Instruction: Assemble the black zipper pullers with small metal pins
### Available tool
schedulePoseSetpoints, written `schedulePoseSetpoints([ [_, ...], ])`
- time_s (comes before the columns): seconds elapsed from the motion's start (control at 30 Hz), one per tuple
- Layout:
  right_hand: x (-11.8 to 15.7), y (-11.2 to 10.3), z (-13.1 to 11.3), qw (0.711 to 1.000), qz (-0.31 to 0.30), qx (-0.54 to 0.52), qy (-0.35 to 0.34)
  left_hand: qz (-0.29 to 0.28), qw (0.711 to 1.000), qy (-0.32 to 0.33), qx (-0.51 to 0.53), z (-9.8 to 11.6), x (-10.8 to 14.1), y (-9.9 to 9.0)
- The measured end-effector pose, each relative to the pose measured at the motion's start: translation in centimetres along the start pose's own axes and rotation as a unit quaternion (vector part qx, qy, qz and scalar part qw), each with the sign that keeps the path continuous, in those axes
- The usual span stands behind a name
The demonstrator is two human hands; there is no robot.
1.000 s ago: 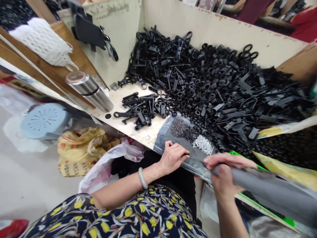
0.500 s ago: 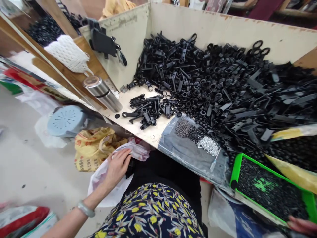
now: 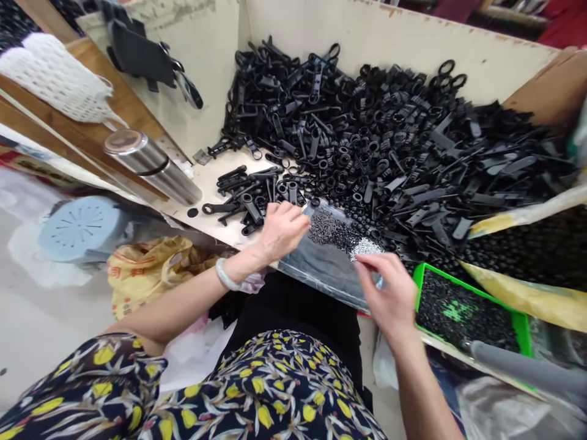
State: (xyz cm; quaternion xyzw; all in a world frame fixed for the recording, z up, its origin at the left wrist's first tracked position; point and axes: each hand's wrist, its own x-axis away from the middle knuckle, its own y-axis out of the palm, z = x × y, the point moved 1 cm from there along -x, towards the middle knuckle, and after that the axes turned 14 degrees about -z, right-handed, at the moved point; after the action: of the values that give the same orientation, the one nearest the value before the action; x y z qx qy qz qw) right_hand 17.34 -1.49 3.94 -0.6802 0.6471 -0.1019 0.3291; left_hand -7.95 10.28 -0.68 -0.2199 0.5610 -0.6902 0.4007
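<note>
Hands (image 3: pixel 285 229) converged, silver pins (image 3: pixel 367 245) at right fingertips (image 3: pixel 360 259)

Pale worktop (image 3: pixel 208 175) with heaped black parts (image 3: pixel 330 131), a dark mat (image 3: pixel 316 269), a steel flask (image 3: pixel 172 183)

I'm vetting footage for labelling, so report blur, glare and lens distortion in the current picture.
Head view: right hand slightly smeared, grey cylinder at lower right soft; head view: bright streaks on the steel flask, silver pieces glinting nearly white; head view: the steel flask leans outward, probably wide-angle stretch.
</note>
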Motion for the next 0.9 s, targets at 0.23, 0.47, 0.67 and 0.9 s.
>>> schedulePoseSetpoints([
  [0.23,-4.3,7.0,5.8,0.970,-0.131,0.204,0.005,-0.057,0.998,0.015,0.023,3.9,0.0,3.8],
  [0.47,-4.5,7.7,6.0,0.949,-0.176,0.260,-0.006,-0.047,0.996,-0.026,0.076,2.9,0.8,4.0],
  [0.67,-4.7,7.8,5.8,0.958,-0.149,0.244,-0.005,-0.014,0.991,-0.071,0.113,2.6,2.0,3.0],
  [0.9,-4.1,7.4,5.7,0.952,-0.149,0.264,-0.031,-0.010,0.991,-0.083,0.109,2.8,1.7,3.0],
])
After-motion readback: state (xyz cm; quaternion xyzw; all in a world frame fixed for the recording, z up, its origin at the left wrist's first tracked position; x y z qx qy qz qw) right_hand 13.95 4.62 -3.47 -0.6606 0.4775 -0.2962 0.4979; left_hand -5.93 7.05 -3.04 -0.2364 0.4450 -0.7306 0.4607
